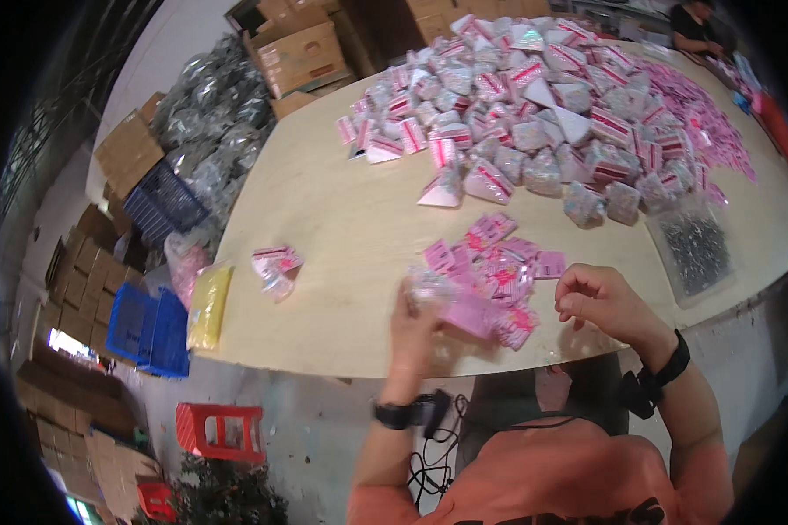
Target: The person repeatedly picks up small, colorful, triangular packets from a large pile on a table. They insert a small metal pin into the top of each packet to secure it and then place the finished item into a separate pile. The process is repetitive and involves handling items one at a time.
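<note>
My left hand (413,331) is smeared by motion near the table's front edge, its fingers closed round a clear plastic packet (431,284). A pink card (471,313) shows at the packet's right side; I cannot tell whether it is joined to it. Just beyond lies a loose heap of pink printed cards (508,273). My right hand (597,302) hovers right of that heap with its fingers curled and thumb pressed in. Anything in that pinch is too small or hidden to make out. One finished-looking packet with a pink card top (277,269) lies apart on the left.
A large pile of filled clear packets with pink-and-white cards (534,114) covers the far table. Pink cards (705,114) spread at the far right, and a clear tray of small dark metal pieces (693,254) sits nearer. Blue crates (149,328) and a red stool (221,431) stand left. Another person (697,31) sits far right.
</note>
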Demonstrator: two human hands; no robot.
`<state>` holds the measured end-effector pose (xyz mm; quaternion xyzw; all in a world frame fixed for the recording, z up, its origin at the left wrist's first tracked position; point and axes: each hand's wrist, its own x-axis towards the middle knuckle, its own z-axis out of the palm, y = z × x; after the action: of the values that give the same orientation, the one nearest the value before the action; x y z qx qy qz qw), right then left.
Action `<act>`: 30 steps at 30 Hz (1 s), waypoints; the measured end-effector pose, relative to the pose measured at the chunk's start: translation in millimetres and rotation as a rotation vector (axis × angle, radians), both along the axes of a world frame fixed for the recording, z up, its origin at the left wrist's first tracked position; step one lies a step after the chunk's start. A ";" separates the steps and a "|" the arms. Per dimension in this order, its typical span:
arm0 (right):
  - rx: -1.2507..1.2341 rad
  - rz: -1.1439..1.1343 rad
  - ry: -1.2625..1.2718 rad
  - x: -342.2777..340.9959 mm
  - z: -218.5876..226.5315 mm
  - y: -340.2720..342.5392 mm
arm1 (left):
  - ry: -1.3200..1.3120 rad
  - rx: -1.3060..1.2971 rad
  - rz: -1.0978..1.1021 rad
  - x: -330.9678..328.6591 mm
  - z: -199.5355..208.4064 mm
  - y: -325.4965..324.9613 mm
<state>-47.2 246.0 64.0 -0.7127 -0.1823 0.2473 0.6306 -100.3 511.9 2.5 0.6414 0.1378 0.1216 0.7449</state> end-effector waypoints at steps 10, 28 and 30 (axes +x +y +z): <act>-0.071 -0.454 -0.088 23.2 -4.1 -123.1 | -0.054 -0.123 0.432 12.2 -12.3 216.2; -1.119 -0.379 -0.655 66.9 -54.0 -209.7 | 0.140 0.951 -0.059 58.9 4.6 -24.1; -1.040 -0.432 -0.648 67.2 -52.8 -210.1 | 0.071 1.023 -0.088 67.3 -8.4 -21.6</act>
<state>20.0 35.9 11.2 -0.9842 -0.0725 -0.0567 0.1515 -32.9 490.3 -5.9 0.9326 0.0588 0.1204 0.3352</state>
